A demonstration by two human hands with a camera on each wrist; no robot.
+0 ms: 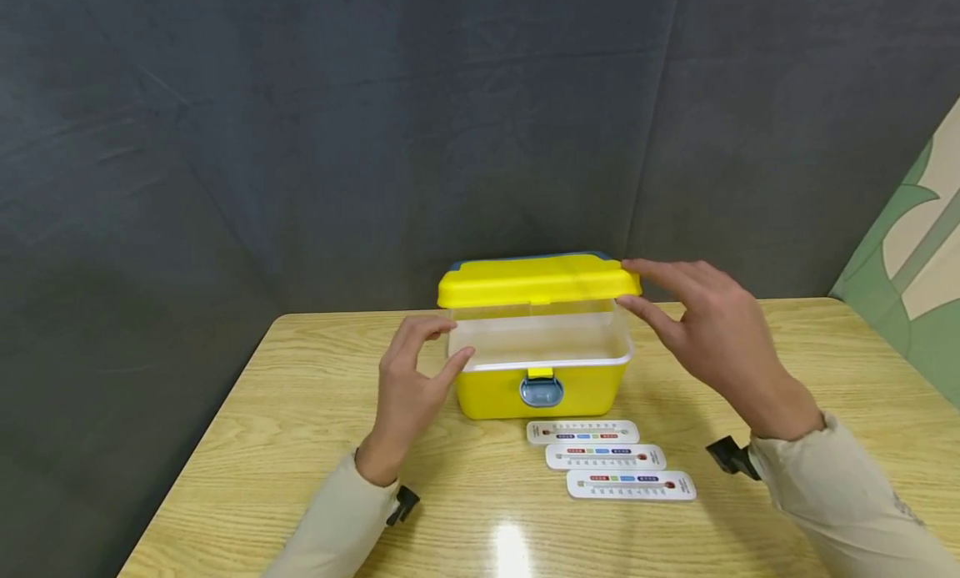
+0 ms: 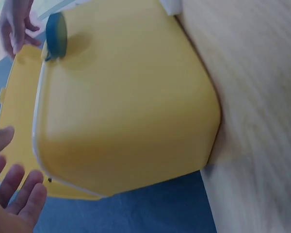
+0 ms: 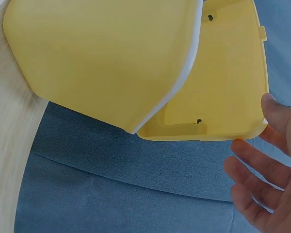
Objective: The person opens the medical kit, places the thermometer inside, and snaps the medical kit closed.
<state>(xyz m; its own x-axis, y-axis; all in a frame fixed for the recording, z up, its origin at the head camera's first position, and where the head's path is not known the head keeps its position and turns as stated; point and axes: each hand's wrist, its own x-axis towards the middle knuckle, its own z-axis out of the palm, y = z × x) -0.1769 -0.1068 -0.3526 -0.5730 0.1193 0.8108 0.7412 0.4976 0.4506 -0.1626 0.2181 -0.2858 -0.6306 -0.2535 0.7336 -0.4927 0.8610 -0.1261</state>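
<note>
A yellow storage box (image 1: pixel 487 396) with a white rim stands at the back of the table, its yellow lid (image 1: pixel 540 283) raised partway. A blue-grey latch (image 1: pixel 542 392) sits on its front. My right hand (image 1: pixel 716 332) pinches the lid's right front corner; the right wrist view shows the thumb (image 3: pixel 276 114) on the lid's edge, other fingers spread. Beside the box's left rim is my left hand (image 1: pixel 408 390), fingers bent loosely and apart, holding nothing. Three white thermometer strips, a far one (image 1: pixel 582 432), a middle one (image 1: pixel 606 457) and a near one (image 1: pixel 632 485), lie before the box.
The wood-grain table (image 1: pixel 300 444) ends just behind the box, where a dark grey cloth (image 1: pixel 450 144) hangs. A green and cream leaf-patterned surface (image 1: pixel 907 261) is at the right. Dark wrist mounts show at both sleeves.
</note>
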